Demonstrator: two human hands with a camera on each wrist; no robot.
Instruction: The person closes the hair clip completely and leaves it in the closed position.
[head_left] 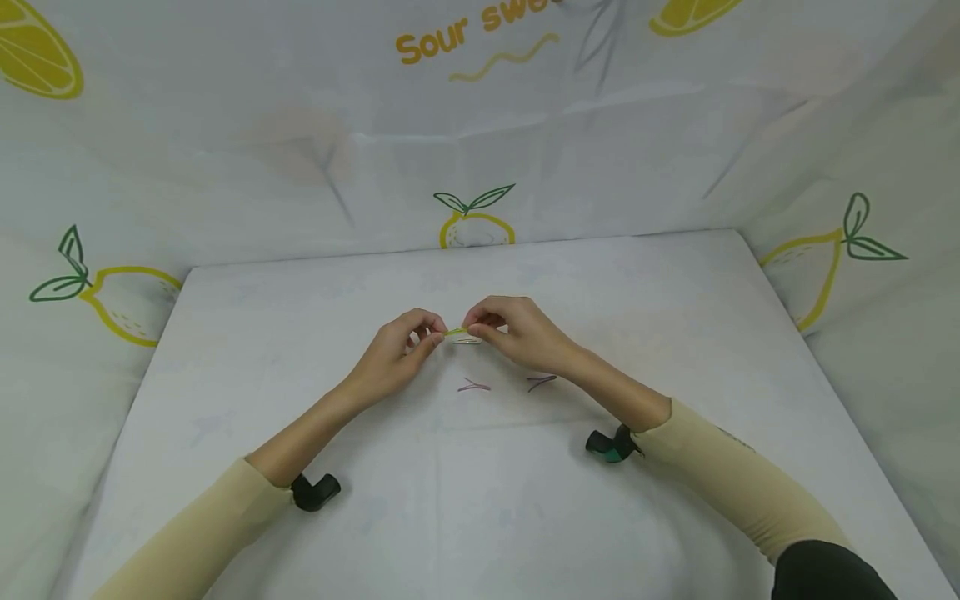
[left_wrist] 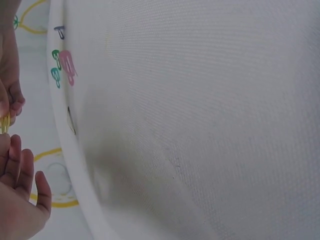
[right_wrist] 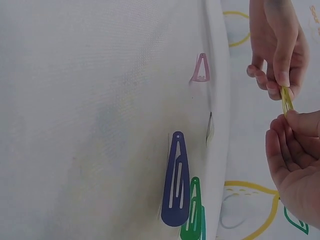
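A yellow snap hair clip [head_left: 456,331] is held up above the far half of the table, stretched between the two hands. My left hand [head_left: 397,350] pinches one end between thumb and fingers. At the other end, the thumb and fingers of my right hand [head_left: 525,333] pinch it. The right wrist view shows the yellow clip [right_wrist: 286,100] closely, fingertips covering both its ends. Just below it on the table lies a pale clip [head_left: 468,340]. Nearer me are a pink clip [head_left: 474,385] and a dark purple clip [head_left: 542,382].
A green clip [left_wrist: 56,59] and a teal clip [left_wrist: 55,77] lie on the table too, out of sight in the head view. White cloth [head_left: 480,500] covers the table. A lemon-printed curtain [head_left: 600,158] hangs behind and at both sides.
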